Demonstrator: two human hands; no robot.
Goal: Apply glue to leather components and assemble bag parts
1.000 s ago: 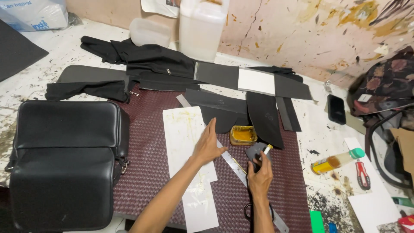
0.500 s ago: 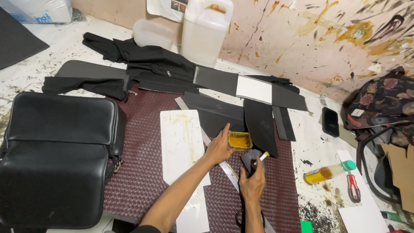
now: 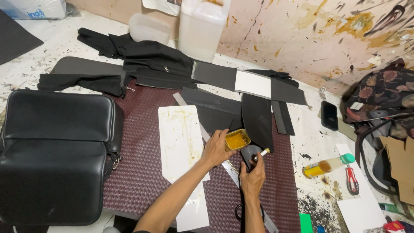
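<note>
Gluing seems the step in hand — left hand (image 3: 217, 149) grips the small yellow glue tin (image 3: 237, 140) on the maroon mat (image 3: 142, 172), right hand (image 3: 253, 176) pinches a white-tipped applicator (image 3: 261, 153) over a black leather piece (image 3: 250, 152). Next, likely a careful dip into the tin.

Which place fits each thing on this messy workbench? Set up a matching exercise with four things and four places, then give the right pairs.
Things:
1. black bag
2. small tin of yellow glue
3. black phone
4. red-handled screwdriver

Places:
A. at the left hand's fingertips, mid-mat
B. far left, overlapping the woven maroon mat
C. lower right, beside the plastic bottle with the green cap
D. right of the black cut pieces, near the floral bag

Pairs: 1-B, 2-A, 3-D, 4-C
</note>
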